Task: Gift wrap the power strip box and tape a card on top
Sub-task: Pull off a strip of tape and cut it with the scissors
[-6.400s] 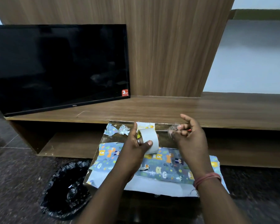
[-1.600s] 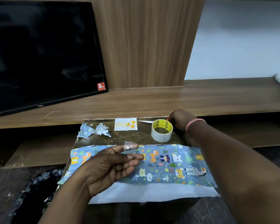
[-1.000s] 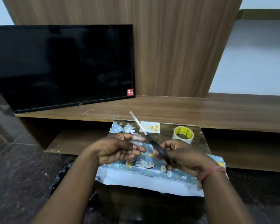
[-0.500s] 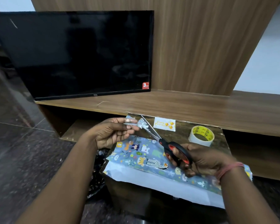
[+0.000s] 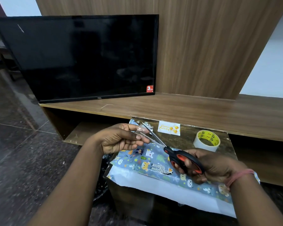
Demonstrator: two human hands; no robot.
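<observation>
A small piece of clear tape [image 5: 140,130] is pinched between the thumb and forefinger of the left hand [image 5: 121,138], which is held above the far left corner of the small wooden table [image 5: 185,139]. The remaining fingers of that hand are curled beneath. A pair of scissors [image 5: 170,152] with black and orange handles is gripped by the right hand [image 5: 209,165], fingers passed through the loops. The blades are parted, and the tape piece lies between them near their tips.

The box wrapped in blue animal-print gift paper [image 5: 153,160] lies along the near edge of the table, under both hands. A strip of the paper's white underside [image 5: 162,186] is spread out past the near edge. Whether the wrap is fully closed cannot be told.

A white "Happy Birthday" card [image 5: 169,128] with yellow balloons is laid flat at the far edge of the table, near the middle. The roll of clear tape [image 5: 206,141] with a yellow-printed core is set flat toward the far right corner, well apart from the card. Small crumpled paper scraps [image 5: 134,123] are seen at the far left corner, partly hidden behind the left hand.

Behind the table, a dark television [image 5: 82,57] is propped on a long wooden shelf unit [image 5: 203,110]. A pink band [image 5: 238,176] is worn on the right wrist.
</observation>
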